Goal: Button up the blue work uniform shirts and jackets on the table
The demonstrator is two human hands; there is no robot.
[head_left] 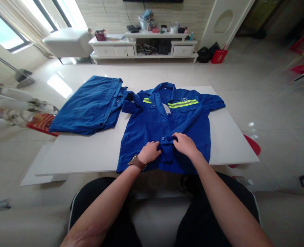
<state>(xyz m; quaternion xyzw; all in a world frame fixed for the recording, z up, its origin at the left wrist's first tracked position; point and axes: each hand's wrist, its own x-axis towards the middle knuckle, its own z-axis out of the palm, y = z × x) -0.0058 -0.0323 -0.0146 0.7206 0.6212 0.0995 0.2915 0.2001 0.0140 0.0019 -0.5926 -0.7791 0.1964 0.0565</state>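
Note:
A blue work jacket [141, 127] with yellow-and-grey reflective stripes lies spread face up, its collar pointing away from me. The front is partly open at the top, and a light button shows low on the placket. With curled fingers, my left hand [151, 152] grips the cloth just left of that button; a brown-strapped watch [137, 162] is on this wrist. To the button's right, my right hand [184, 144] pinches the other front edge between thumb and fingers. Some fingertips are hidden in the fabric.
The white table [229, 144] carries the jacket, and a stack of folded blue garments [87, 103] lies at its left. Part of a red stool [252, 145] shows beyond the right edge. Across the tiled floor stands a white TV cabinet [113, 51] with clutter on top.

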